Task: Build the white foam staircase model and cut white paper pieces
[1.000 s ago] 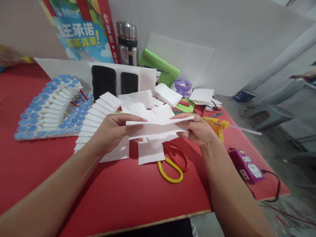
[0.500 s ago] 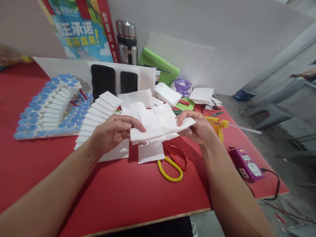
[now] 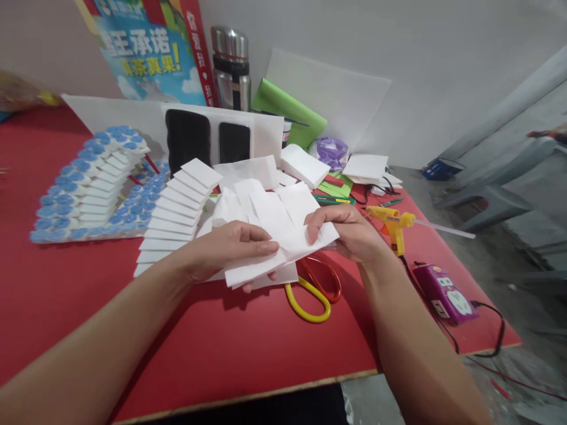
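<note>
Red counter (image 3: 266,360). Far left: colourful panel (image 3: 153,56) with Chinese lettering, steel flask (image 3: 230,44) just right of it. Nearer: two dark phones (image 3: 188,141) upright against white board (image 3: 269,137). Right of flask: curled green sheet (image 3: 295,115), then purple bundle (image 3: 331,153). Right side: yellow glue gun (image 3: 394,221), clear stick (image 3: 445,228) at its back; nearer, purple power block (image 3: 443,292), black cord (image 3: 503,326). Beyond right edge, on floor (image 3: 514,307): blue container (image 3: 443,170), grey stool (image 3: 505,200).

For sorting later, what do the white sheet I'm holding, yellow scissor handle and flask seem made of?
White sheet: matte paper, probably, from its thin edges. Yellow scissor handle: likely glossy plastic, given its sheen. Flask: apparently polished metal, from silvery reflections.
</note>
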Available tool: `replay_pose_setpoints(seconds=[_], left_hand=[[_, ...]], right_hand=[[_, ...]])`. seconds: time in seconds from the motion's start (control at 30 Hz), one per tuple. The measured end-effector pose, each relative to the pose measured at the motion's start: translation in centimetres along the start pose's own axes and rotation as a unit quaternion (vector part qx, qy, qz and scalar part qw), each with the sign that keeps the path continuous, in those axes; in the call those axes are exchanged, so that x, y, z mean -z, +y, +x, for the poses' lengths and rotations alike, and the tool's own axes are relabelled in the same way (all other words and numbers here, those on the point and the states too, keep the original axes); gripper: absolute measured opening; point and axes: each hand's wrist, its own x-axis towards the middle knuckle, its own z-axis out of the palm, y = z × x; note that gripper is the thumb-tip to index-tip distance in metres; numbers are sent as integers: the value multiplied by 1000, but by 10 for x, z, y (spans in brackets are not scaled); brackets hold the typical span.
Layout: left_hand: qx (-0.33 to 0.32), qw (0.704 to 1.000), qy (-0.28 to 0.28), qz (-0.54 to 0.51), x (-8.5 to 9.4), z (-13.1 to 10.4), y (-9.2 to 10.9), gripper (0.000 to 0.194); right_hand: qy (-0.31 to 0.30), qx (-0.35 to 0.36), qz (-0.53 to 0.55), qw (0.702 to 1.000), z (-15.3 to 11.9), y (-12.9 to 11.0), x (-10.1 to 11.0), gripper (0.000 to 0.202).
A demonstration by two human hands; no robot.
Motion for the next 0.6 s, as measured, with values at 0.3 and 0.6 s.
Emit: replay_pose_setpoints(seconds=[0.3, 0.6], left_hand=[[7, 998, -64, -28, 3, 2, -6, 25], [-57, 993, 69, -82, -5, 4, -2, 29]], right_hand=[[5, -6, 33, 999, 5, 12, 6, 8], [149, -30, 80, 985, 18, 15, -2, 66]])
